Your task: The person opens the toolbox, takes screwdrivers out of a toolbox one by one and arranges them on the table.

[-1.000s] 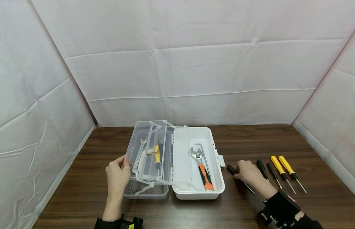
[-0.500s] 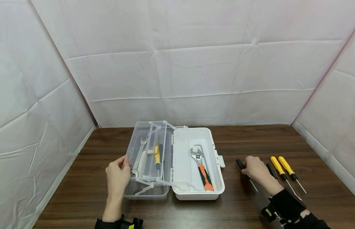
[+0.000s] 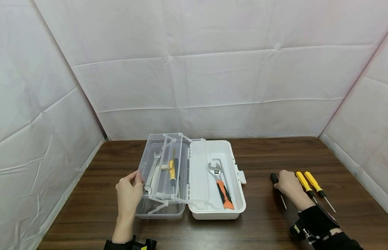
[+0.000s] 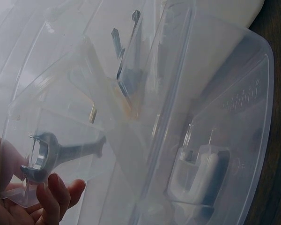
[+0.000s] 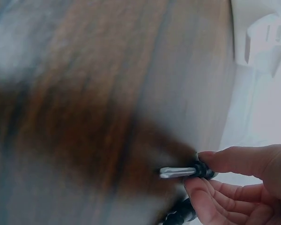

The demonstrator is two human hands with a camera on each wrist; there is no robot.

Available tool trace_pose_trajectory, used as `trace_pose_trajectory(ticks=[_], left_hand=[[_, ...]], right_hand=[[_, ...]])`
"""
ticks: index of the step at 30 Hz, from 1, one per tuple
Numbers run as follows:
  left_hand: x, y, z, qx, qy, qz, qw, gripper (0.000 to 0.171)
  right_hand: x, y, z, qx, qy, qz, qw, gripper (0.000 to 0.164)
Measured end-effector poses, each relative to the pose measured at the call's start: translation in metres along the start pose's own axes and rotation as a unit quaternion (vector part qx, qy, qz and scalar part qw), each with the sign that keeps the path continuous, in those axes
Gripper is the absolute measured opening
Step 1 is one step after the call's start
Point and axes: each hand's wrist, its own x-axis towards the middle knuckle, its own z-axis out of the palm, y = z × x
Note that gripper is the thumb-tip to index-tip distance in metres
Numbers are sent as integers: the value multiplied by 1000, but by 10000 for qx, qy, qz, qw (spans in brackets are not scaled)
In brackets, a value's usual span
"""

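Dark brown wood grain runs across the bench [image 3: 259, 149], whose front part carries a soft sheen. White, creased sheeting [image 3: 212, 76] hangs behind it and along both sides, its fold lines crossing the back wall.

On the bench stands an opened white toolbox [image 3: 214, 215]; its clear lid section [image 3: 145, 152] lies to its left, with a hinged clear panel reaching over the box. The left hand [image 3: 129, 192] pinches the lid section's outer edge, fingertips together. Right of the box, the right hand [image 3: 288, 183] pinches a black screwdriver [image 3: 274, 178] between thumb and fingers, near the inner yellow screwdriver [image 3: 306, 185] and the outer yellow screwdriver [image 3: 320, 190].

Most of the black handle is covered by the hand; whether its tip touches the bench I cannot tell. The right wrist view blurs the wood and shows a second dark piece [image 5: 180, 213] below the fingers, cut off. Through cloudy plastic, the open-end wrench [image 3: 153, 172] and a yellow-handled tool [image 3: 172, 170] look hazy. Both sleeves leave the bottom edge.
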Motion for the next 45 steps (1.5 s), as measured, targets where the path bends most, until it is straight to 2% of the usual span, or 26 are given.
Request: trace_pose_trajectory(ticks=[7, 11, 16, 19, 25, 31, 38, 45], left_hand=[[0, 0, 0, 3, 59, 42, 10000, 27], [0, 0, 0, 18, 93, 93, 9999, 26], [1, -1, 0, 7, 104, 92, 9999, 26], [1, -1, -1, 17, 101, 64, 9999, 27], [1, 0, 0, 34, 104, 68, 9999, 27], [1, 0, 0, 16, 105, 80, 9999, 27], [0, -1, 1, 19, 113, 75, 9999, 26], [0, -1, 1, 19, 172, 111, 9998, 26]], right_hand=[[2, 1, 1, -52, -1, 1, 10000, 22], [-4, -5, -1, -74, 256, -53, 9996, 20], [-10, -26, -6, 123, 819, -445, 9956, 31], [-12, -40, -5, 504, 932, -810, 9911, 42], [-17, -68, 2, 1268, 686, -1201, 9822, 54], [-16, -87, 12, 1690, 403, -1265, 9766, 61], [-16, -100, 21, 1874, 167, -1186, 9749, 53], [-17, -101, 28, 1950, 35, -1013, 9756, 48]])
